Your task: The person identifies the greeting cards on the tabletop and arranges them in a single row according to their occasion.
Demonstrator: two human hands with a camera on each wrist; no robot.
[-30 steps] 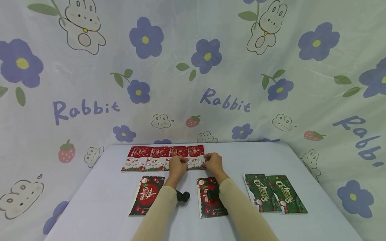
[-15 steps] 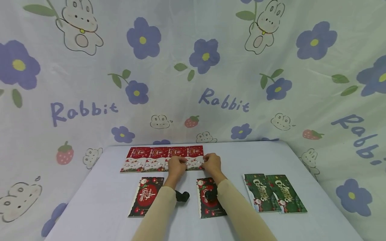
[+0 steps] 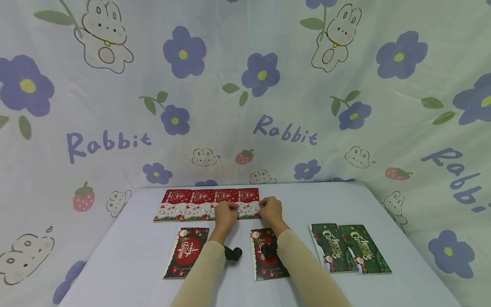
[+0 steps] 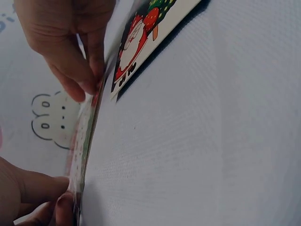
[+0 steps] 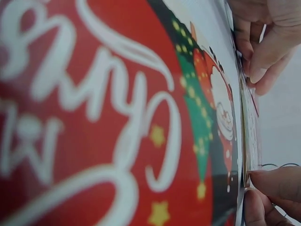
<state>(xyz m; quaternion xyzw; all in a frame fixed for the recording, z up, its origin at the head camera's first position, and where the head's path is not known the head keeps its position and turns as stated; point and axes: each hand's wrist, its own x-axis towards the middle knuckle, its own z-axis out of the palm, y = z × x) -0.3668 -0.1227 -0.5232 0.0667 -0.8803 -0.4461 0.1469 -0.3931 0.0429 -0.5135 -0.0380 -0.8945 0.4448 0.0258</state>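
Note:
A row of several red-and-white Christmas notebooks (image 3: pixel 173 205) lies at the back of the table, side by side. At its right end is one such notebook (image 3: pixel 248 204). My left hand (image 3: pixel 226 214) pinches its near edge on the left side, and my right hand (image 3: pixel 271 209) pinches its right edge. In the left wrist view the right hand (image 4: pixel 70 42) is above and the left hand (image 4: pixel 35 193) below, thumbs and fingertips on the notebook's thin edge. The right wrist view shows the right thumb (image 5: pixel 277 181) at one corner. Parts of the fingers are hidden.
Nearer me lie two dark notebooks with red circles, one at left (image 3: pixel 187 251) and one under my right wrist (image 3: pixel 264 268). Two overlapping green Christmas notebooks (image 3: pixel 333 247) lie at right. A rabbit-and-flower curtain (image 3: pixel 215 106) hangs behind the white table (image 3: pixel 126 256).
The head view shifts slightly. Both hands stay at the right-end notebook with almost no movement, and the other notebooks lie as before.

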